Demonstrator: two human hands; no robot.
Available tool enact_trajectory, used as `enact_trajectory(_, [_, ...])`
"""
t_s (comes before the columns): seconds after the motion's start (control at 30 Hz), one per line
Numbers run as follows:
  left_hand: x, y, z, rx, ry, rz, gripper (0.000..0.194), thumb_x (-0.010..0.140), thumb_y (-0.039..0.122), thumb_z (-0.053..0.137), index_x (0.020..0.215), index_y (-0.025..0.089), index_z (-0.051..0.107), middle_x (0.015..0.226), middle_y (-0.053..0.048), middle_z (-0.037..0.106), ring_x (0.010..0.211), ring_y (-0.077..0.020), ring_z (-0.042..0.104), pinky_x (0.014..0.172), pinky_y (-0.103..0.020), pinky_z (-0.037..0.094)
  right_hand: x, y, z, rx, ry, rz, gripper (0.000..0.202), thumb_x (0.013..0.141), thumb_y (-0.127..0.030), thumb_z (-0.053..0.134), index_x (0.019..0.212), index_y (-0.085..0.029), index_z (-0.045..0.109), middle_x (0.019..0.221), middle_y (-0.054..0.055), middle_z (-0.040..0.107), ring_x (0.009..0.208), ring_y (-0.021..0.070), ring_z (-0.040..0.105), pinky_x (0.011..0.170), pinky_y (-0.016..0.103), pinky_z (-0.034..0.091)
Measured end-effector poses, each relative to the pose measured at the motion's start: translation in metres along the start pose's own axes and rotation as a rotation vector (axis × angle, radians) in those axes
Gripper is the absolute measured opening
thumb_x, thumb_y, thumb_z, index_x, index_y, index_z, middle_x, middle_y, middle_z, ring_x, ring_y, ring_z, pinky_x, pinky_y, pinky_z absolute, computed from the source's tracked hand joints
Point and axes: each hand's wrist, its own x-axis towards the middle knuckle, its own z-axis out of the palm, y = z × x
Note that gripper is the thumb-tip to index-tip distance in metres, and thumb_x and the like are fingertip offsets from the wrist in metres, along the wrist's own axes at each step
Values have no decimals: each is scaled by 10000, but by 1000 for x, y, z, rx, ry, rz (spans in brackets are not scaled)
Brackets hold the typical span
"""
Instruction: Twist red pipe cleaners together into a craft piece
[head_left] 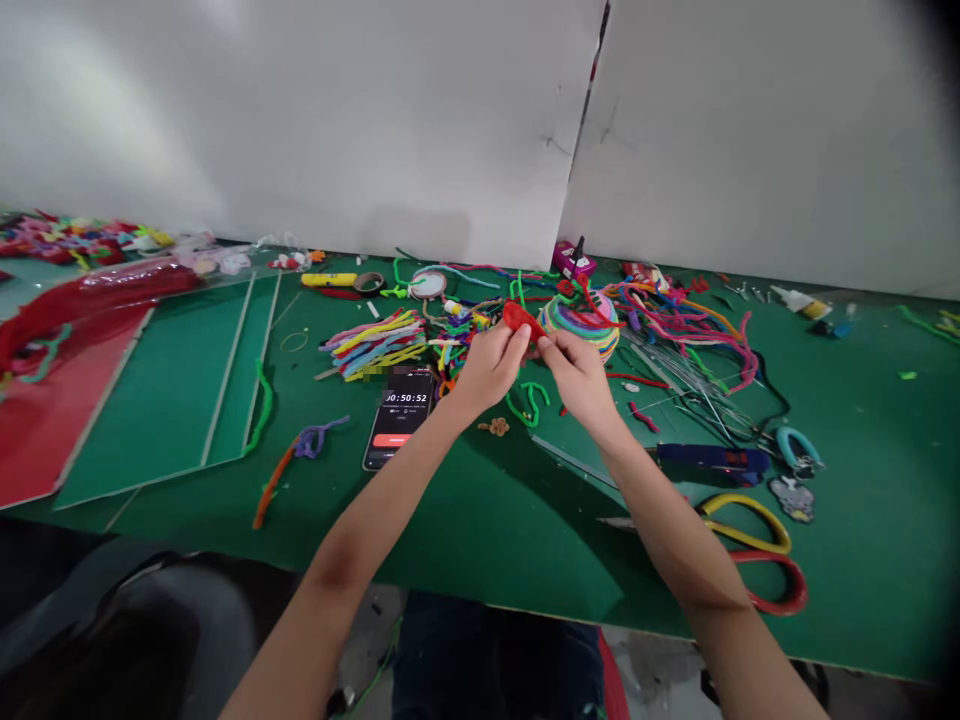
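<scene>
Both hands meet above the green tabletop point(465, 530), with a red fuzzy pipe-cleaner piece point(520, 318) between them. The left hand point(489, 368) pinches its lower left part between thumb and curled fingers, and the right hand point(576, 372) grasps its right end with thumb and forefinger; how the right hand's other fingers sit against it I cannot tell. Just behind the right hand is a round coil of multicoloured pipe cleaners point(604, 343), with red strands lying over its top. Left of the left hand lies a bundle of yellow, red, blue and white pipe cleaners point(379, 343), and near it a smartphone point(400, 415) showing 00:50:52, partly covered by the left forearm. A small brown flower-shaped piece point(497, 427) lies below the hands, near a bent green pipe cleaner point(534, 403). On the right, scissors with one yellow and one red handle loop point(750, 510) lie partly under the right forearm, with a dark blue-handled tool point(712, 460), turquoise-handled pliers point(796, 450) and a grey cloud-shaped piece point(792, 498) beyond them. Toward the left, an orange and purple twisted pipe cleaner point(289, 465) lies near the table's front edge
</scene>
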Motion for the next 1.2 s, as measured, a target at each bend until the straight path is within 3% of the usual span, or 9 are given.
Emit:
enact_trajectory(0.2, [1,-3,0,0,-46,-63,429,933,340,318,551,182,430,457,24,465,452,-88,455,519,-239,335,-3,-1,1,-145,67,-59,250,862,-268,434,631,-190,486,578,-25,443,556,109,400,570,258,297])
enact_trajectory(0.4, [0,1,-3,319,3,-33,457,906,345,352,481,182,389,439,8,428,422,-98,393,495,-262,243,-5,2,1,-310,130,-141,239,866,-235,435,632,-193,457,599,-13,461,566,115,409,579,262,298])
enact_trajectory(0.5, [0,0,-3,362,37,-31,473,897,361,376,465,176,427,426,1,441,423,-104,416,498,-263,258,-5,2,1,-340,128,-166,228,866,-227,435,643,-191,466,605,-6,476,568,119,413,579,265,299])
enact_trajectory(0.67, [4,-3,-7,-46,-70,-147,495,921,400,355,548,154,568,505,-20,584,529,-117,583,563,-228,420,-3,2,-1,-301,69,-136,259,861,-238,439,606,-193,444,558,-13,443,544,118,399,553,261,290])
enact_trajectory(0.77, [7,-5,-12,-172,-92,-162,438,929,440,356,848,137,662,586,-12,632,539,-104,601,558,-205,454,-1,1,-3,-308,2,-136,247,847,-215,443,601,-193,446,553,-15,442,537,116,394,547,260,282])
enact_trajectory(0.87, [8,-5,-19,-199,-169,-147,438,920,469,385,1052,138,639,557,10,597,471,-79,548,501,-185,436,-1,2,-4,-311,-73,-127,231,841,-205,444,614,-188,478,562,-13,460,541,115,406,552,258,284])
enact_trajectory(1.07, [8,-7,-30,-279,-346,-113,477,905,515,390,1017,136,657,469,31,493,401,-71,458,420,-187,367,0,1,-9,-264,-210,-171,209,852,-204,445,665,-178,536,628,-1,516,590,116,456,587,248,325])
enact_trajectory(1.2, [6,-7,-34,-74,-343,-64,457,931,465,340,826,149,653,477,27,507,433,-79,476,475,-204,377,1,0,-12,-272,-281,-195,207,859,-200,435,691,-176,553,680,16,558,654,129,500,635,257,350])
